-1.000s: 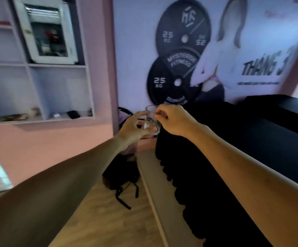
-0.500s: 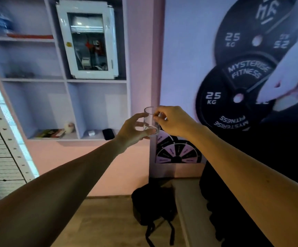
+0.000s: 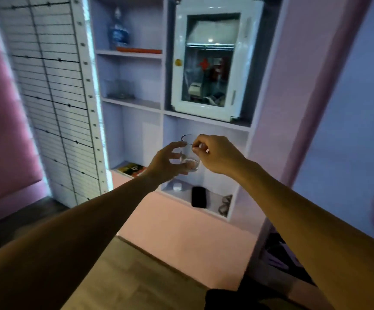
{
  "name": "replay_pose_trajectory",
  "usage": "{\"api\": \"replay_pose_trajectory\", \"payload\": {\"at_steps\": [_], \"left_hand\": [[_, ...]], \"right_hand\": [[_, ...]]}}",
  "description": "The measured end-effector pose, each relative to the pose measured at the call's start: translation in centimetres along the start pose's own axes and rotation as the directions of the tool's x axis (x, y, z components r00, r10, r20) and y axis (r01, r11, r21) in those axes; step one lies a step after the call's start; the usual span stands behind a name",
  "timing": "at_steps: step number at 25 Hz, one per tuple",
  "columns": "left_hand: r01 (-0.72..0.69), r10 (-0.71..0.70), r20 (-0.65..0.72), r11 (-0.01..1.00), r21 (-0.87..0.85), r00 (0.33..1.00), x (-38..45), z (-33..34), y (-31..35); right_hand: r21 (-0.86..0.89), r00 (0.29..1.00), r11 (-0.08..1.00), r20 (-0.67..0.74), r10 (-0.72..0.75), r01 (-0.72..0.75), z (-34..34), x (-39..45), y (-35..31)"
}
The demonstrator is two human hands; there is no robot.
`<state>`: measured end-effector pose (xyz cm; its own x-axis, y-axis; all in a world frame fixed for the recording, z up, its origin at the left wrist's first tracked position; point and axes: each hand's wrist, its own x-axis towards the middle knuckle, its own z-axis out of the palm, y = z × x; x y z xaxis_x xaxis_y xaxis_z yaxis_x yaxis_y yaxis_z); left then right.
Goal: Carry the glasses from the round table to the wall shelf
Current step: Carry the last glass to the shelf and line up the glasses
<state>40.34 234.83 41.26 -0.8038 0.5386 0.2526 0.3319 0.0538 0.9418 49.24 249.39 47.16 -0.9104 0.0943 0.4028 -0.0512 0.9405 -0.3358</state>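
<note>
We can read no words or numbers anywhere. The blue label on the bottle (image 3: pixel 117 32) is a blur, and the print on the yellow-and-black packet (image 3: pixel 132 169) on the shelf (image 3: pixel 134 102) is too small to make out.

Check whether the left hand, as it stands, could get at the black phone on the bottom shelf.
Probably not yet: the left hand grips the glass with the right hand. Nothing blocks the black phone below.

clear glossy glass (image 3: pixel 189 157), matt painted shelf (image 3: pixel 206 124), wood floor (image 3: pixel 136 276)
</note>
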Motion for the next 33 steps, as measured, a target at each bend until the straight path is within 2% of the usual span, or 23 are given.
{"api": "replay_pose_trajectory", "payload": {"at_steps": [5,9,14,21,25,33], "left_hand": [[0.004,0.007,-0.194,0.999,0.053,0.981,6.5,-10.1,-4.6],[-0.007,0.026,-0.235,0.997,0.082,0.972,12.3,-18.1,-5.6],[-0.029,0.058,-0.280,0.994,0.107,0.958,20.6,-25.9,-6.1],[-0.085,0.172,-0.355,0.965,0.247,0.919,32.6,-30.7,-9.4],[-0.025,0.192,-0.402,0.923,0.384,0.896,38.6,-32.1,-10.6],[-0.030,0.246,-0.346,0.850,0.526,0.906,45.0,-33.5,-12.5]], "right_hand": [[0.091,0.988,0.985,0.044,-0.150,0.146,7.2,12.4,-2.9],[0.128,0.973,0.966,0.025,-0.231,0.226,10.5,22.1,-6.2],[0.138,0.959,0.950,-0.083,-0.269,0.279,13.9,33.2,-8.3],[0.154,0.949,0.945,-0.180,-0.260,0.288,17.8,45.6,-6.8],[0.163,0.956,0.960,-0.223,-0.189,0.227,19.2,50.8,-5.2],[0.126,0.976,0.988,-0.209,-0.063,0.090,21.3,56.6,-3.2]]}}
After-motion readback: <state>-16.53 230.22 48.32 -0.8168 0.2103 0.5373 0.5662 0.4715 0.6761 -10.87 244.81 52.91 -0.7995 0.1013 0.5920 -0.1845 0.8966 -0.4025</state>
